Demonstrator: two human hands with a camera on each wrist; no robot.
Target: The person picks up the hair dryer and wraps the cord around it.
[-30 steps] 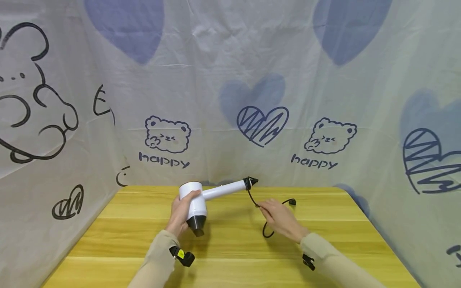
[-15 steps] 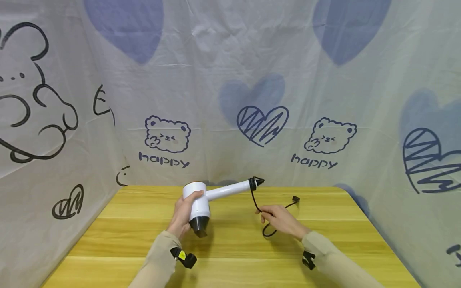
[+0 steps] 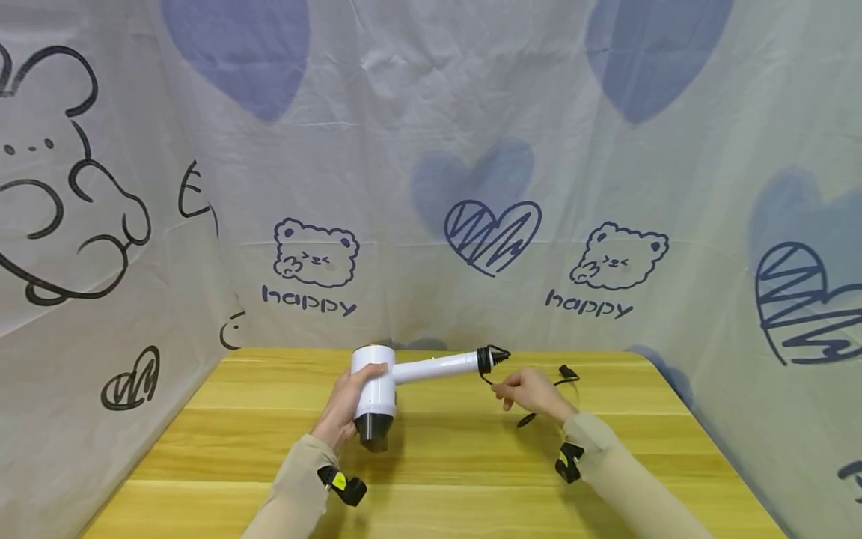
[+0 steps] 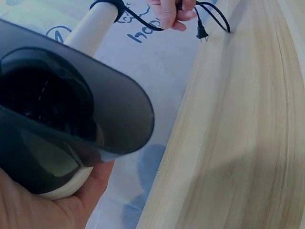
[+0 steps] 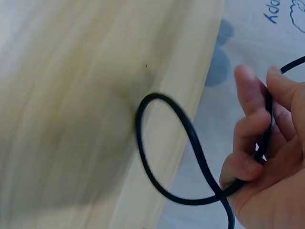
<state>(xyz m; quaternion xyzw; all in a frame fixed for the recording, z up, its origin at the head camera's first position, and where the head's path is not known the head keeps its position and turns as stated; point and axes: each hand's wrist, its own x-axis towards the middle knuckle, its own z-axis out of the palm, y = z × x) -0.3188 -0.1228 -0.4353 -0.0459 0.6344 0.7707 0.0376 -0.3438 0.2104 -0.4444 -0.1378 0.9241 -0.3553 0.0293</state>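
My left hand (image 3: 345,408) grips a white hair dryer (image 3: 381,397) by its barrel, holding it above the table. The dark nozzle (image 4: 119,109) points down toward me, large in the left wrist view. The handle (image 3: 434,367) reaches out to the right, with black cord (image 3: 483,360) wound around its end. Between thumb and fingers, my right hand (image 3: 535,393) pinches the cord just beyond the windings. In the right wrist view the free cord (image 5: 194,140) runs through the curled fingers and hangs in a loop. At its end dangles a two-pin plug (image 4: 202,32).
A wooden table (image 3: 431,479) lies beneath both hands. Its far edge meets a pale cloth backdrop (image 3: 404,180) printed with hearts and bears, which also rises on both sides. A small black camera (image 3: 350,490) is strapped to each sleeve.
The hair dryer has shifted slightly right and its handle end has dipped a little. My right hand has moved right with the cord, and the plug has swung right.
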